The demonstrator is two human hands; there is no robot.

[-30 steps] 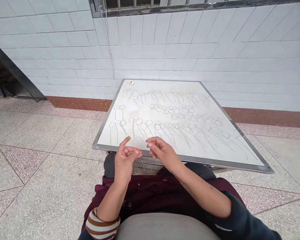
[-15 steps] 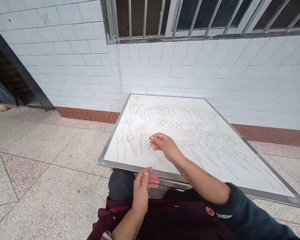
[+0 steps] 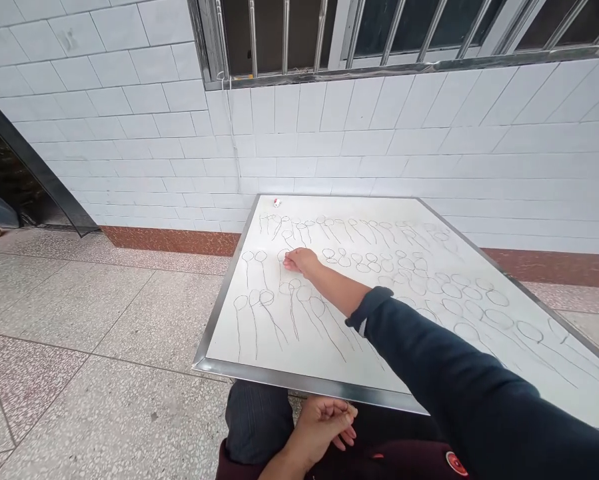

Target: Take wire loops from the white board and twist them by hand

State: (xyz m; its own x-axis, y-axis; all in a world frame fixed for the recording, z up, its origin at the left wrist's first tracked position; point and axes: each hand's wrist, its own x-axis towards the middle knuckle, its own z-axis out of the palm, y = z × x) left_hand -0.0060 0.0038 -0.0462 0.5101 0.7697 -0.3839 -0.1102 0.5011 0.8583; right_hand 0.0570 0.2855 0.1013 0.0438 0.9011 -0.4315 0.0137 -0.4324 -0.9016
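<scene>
On the white counter [image 3: 349, 209], looped wires [image 3: 255, 333] lie in rows, probably to avoid tangling; the right hand [image 3: 300, 261] is over them, the left hand [image 3: 326, 423] below, whether either grip holds anything I cannot tell.

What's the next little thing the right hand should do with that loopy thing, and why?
Probably loosen the right hand gently and lift away, leaving the thin loop on the white tabletop. The hand is right at that loop, and two similar loops lie to its left.
</scene>
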